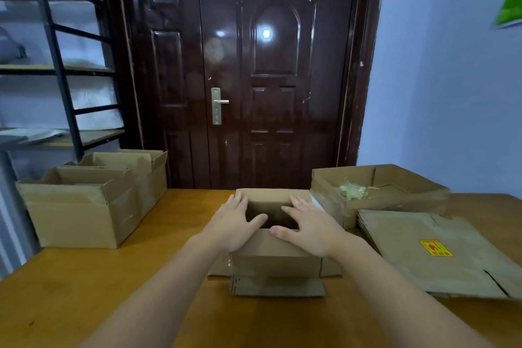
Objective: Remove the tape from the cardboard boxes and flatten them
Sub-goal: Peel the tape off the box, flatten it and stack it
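Note:
A small cardboard box stands open in the middle of the wooden table, its flaps spread out at the front and sides. My left hand lies flat on the box's left top edge, fingers straight and pointing away from me. My right hand lies flat on the right top edge, thumb reaching across the near rim. Between the two hands the dark inside of the box shows.
Two larger open boxes stand at the table's left. At the right an open box holds crumpled tape, with a stack of flattened cardboard in front of it. A dark door and a shelf rack lie beyond.

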`<action>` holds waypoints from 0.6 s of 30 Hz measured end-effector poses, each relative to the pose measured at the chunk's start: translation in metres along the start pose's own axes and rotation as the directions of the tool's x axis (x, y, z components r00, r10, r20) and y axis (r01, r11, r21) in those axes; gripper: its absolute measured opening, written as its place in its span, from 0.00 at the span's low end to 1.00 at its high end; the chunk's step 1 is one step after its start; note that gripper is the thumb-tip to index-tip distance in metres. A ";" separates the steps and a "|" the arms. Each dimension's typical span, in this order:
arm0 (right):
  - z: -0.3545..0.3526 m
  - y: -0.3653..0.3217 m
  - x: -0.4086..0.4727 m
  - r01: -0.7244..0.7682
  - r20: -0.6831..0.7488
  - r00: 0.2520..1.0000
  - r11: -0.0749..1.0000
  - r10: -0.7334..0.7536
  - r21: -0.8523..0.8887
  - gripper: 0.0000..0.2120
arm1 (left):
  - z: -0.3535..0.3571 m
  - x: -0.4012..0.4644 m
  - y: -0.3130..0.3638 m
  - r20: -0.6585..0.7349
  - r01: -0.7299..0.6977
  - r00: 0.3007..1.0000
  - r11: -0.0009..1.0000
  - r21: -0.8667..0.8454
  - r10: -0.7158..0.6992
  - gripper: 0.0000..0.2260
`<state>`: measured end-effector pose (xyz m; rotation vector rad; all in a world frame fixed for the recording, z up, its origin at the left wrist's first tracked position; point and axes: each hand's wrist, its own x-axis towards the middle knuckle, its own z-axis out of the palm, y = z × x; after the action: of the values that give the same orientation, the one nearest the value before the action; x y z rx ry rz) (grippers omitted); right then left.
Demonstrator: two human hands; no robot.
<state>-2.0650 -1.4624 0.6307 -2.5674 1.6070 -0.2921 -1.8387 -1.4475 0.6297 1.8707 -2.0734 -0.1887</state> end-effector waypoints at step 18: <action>-0.040 -0.035 -0.013 0.145 0.091 0.989 0.869 -0.115 -0.473 0.49 | 0.007 -0.005 -0.011 -0.015 -0.013 1.000 0.999 -0.029 0.013 0.38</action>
<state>-2.0487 -1.4345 0.6746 -3.0132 1.6560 0.2071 -1.8305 -1.4449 0.6188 1.8358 -2.0616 -0.2009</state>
